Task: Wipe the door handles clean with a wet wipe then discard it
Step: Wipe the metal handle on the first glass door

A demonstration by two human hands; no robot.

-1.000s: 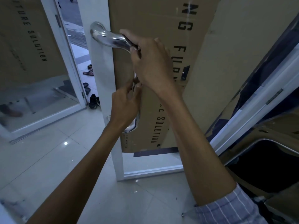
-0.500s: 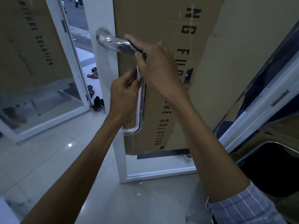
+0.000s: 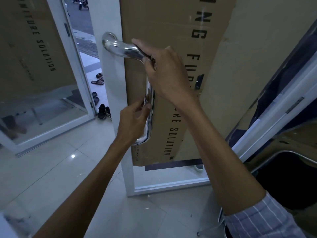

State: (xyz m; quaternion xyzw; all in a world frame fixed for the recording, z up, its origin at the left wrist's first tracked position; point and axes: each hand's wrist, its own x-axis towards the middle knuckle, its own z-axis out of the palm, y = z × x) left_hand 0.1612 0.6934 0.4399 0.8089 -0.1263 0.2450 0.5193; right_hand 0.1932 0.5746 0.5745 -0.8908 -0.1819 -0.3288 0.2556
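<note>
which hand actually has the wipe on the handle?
The left hand, lower down, pinches the wet wipe against the upright bar of the door handle. The right hand only grips the upper bend.

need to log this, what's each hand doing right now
Left hand: closed, pinching the wet wipe against the door handle.
Right hand: closed around the handle's upper bend.

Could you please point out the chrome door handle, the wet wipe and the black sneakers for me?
curved chrome door handle (image 3: 120,47), head view, on its upper bend.
white wet wipe (image 3: 145,100), head view, on the bit showing by the left fingertips.
black sneakers (image 3: 103,109), head view, on the left shoe.
</note>
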